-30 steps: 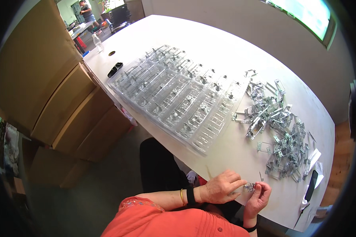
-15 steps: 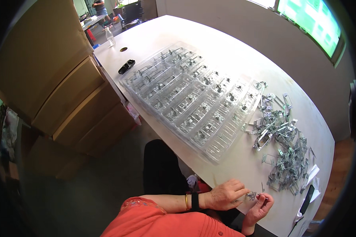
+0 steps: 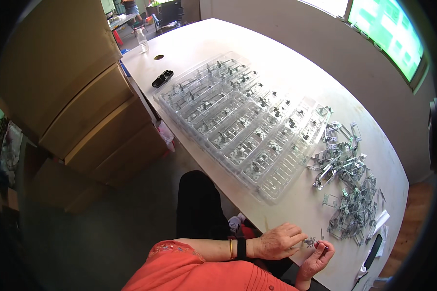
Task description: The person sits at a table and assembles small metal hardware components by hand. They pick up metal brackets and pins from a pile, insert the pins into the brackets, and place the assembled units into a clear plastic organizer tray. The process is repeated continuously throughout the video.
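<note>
Low over the table's near edge, my left hand [image 3: 279, 241] is closed, its fingertips pinching one end of a small silver metal bracket [image 3: 310, 241]. From the other side my right hand [image 3: 317, 260] meets it, thumb and forefinger pressed together on a thin dark piece beside the bracket; what that piece is, I cannot make out. A slim metal pin [image 3: 322, 234] lies on the table just beyond my right fingertips. Farther right spreads a loose heap of silver metal brackets [image 3: 350, 206], tangled together.
A clear plastic compartment tray [image 3: 272, 198] filled with metal parts covers the middle of the table [image 3: 296, 68]. Beyond it are a black plastic piece [image 3: 162, 78] and a clear bottle [image 3: 142, 40]. Cardboard boxes [image 3: 97, 111] stand left. A black-handled tool [image 3: 373, 252] lies on white paper at right.
The view has shifted slightly, so the table and tray appear a little farther right. Both hands keep their hold on the bracket and the thin piece, nearly unmoved.
</note>
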The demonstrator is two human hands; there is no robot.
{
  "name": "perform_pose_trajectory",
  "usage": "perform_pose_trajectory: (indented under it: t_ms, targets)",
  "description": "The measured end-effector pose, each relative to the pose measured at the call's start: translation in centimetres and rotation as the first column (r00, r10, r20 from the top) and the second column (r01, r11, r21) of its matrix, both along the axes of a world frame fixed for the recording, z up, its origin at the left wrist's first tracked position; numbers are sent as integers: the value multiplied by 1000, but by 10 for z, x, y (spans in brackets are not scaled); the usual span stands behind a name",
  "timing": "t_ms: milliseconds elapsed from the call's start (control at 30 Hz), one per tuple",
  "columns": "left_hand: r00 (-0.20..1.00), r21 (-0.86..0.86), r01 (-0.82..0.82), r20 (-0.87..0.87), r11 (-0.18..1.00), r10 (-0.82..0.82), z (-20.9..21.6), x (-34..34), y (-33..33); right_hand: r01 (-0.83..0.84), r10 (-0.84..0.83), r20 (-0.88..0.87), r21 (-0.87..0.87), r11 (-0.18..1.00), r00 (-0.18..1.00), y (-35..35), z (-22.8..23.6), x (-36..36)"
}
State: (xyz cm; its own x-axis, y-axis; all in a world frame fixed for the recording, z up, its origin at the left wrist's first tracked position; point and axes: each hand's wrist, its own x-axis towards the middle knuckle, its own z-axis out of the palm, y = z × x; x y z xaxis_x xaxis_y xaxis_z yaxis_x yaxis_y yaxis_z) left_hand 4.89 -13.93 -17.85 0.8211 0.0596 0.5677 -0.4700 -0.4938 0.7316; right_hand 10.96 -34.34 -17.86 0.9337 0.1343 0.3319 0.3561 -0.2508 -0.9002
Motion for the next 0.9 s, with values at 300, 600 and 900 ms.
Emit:
perform_pose_trajectory:
  t_ms: [300, 600, 900]
  targets:
    - [1000, 43, -28, 8, 999, 28, 0, 0, 2, -21, 21, -6, 15, 1000, 1000, 5, 6, -1]
    - [998, 83, -20, -58, 996, 24, 12, 3, 9, -13, 15, -26, 93, 996, 1000, 5, 1, 0]
    - [994, 89, -76, -78, 993, 83, 9, 7, 1, -36, 34, 24, 74, 997, 999, 3, 10, -3]
